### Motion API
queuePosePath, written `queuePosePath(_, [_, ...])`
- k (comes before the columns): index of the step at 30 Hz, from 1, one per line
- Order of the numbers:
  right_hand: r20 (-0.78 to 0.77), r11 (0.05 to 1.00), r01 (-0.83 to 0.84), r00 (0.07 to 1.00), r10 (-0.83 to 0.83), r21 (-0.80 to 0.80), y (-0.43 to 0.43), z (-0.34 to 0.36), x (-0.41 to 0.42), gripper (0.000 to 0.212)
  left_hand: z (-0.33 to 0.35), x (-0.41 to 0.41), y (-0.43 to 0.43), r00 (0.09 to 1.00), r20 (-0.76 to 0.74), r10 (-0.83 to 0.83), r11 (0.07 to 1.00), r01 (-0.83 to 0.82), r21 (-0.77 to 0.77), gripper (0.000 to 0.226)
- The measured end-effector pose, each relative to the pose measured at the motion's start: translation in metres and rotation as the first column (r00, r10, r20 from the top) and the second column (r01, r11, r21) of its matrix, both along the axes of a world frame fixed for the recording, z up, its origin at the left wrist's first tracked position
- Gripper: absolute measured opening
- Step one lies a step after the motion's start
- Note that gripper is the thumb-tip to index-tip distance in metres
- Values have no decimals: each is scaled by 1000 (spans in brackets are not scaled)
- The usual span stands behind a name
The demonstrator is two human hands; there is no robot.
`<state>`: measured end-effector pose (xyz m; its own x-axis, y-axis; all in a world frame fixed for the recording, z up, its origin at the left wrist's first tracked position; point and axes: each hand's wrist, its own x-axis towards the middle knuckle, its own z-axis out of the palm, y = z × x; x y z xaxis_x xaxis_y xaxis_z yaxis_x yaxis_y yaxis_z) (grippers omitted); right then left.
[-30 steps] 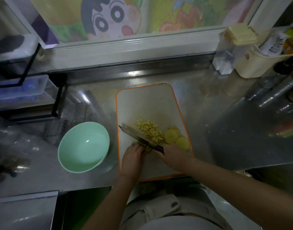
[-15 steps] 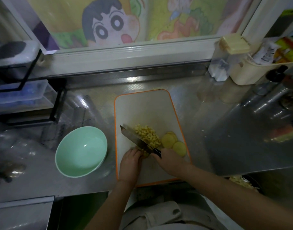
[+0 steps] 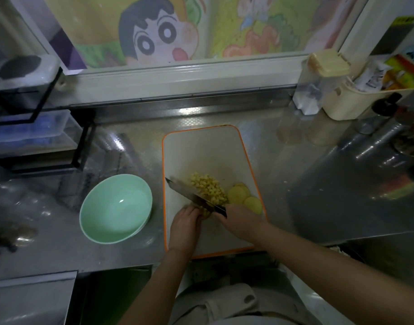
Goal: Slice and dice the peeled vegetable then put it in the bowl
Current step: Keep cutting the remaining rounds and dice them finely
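Head view. The vegetable lies on the orange-rimmed cutting board (image 3: 201, 156) in three states. A heap of small pale-yellow dice (image 3: 208, 188) sits near the board's middle. A few round yellow slices (image 3: 242, 195) overlap to its right. A small uncut piece (image 3: 206, 211) sits at the near side of the heap.

The left hand (image 3: 184, 225) curls its fingertips down onto the uncut piece and holds it. The right hand (image 3: 238, 222) is wrapped round the handle of the knife (image 3: 187, 192). The blade runs diagonally up-left, against the left side of the heap. The hands sit side by side, close together.

The nearest slice lies just beside the board's right rim. The board's far half is bare. The green bowl (image 3: 102, 214) stands on the steel counter (image 3: 306, 184), just beside the board's left edge.
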<state>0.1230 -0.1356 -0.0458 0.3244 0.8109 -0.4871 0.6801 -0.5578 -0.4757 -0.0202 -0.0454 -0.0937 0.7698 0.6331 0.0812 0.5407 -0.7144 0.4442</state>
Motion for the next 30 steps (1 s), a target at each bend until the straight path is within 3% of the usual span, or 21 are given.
queuePosePath(10, [-45, 1000, 10, 999, -9, 23, -4, 5, -3, 35, 4, 0, -3, 1000, -7, 19, 992, -20, -122, 33])
queuePosePath(16, [121, 1000, -13, 993, 11, 15, -6, 10, -22, 35, 8, -1, -5, 999, 10, 36, 986, -34, -161, 36])
queuePosePath(20, [140, 1000, 12, 990, -13, 7, -4, 7, -21, 39, 9, -2, -6, 999, -3, 51, 986, -51, -162, 33])
queuePosePath(25, [109, 1000, 11, 994, -11, 5, -2, 5, -15, 43, 9, -2, -6, 998, -33, 48, 986, -52, -161, 30])
queuePosePath(30, [-73, 999, 42, 996, -44, -27, 3, 8, 6, 44, 8, -1, -5, 998, -50, 44, 986, -52, -156, 29])
